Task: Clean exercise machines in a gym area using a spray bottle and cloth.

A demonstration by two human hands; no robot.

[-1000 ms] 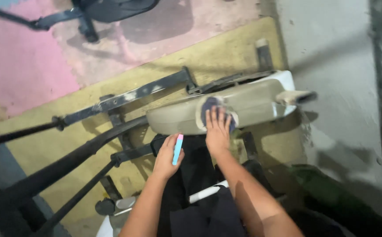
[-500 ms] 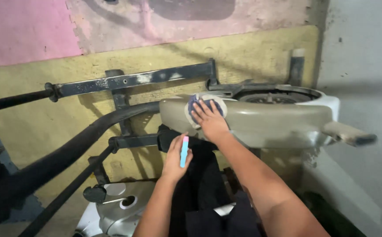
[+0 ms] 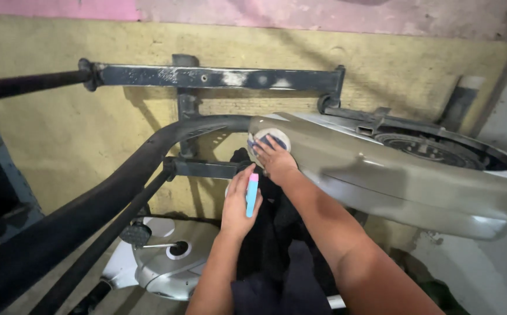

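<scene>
We see a round sanding pad pressed flat against the front tip of the grey machine housing by the right hand, fingers spread over it. Just below the housing's tip, the left hand is closed around a small blue and pink tube, held upright. Left of the housing, a curved black bar crosses our view; above it runs a dark steel crossbeam. Since half a second ago, both hands keep their holds; the housing simply sits further right.
</scene>
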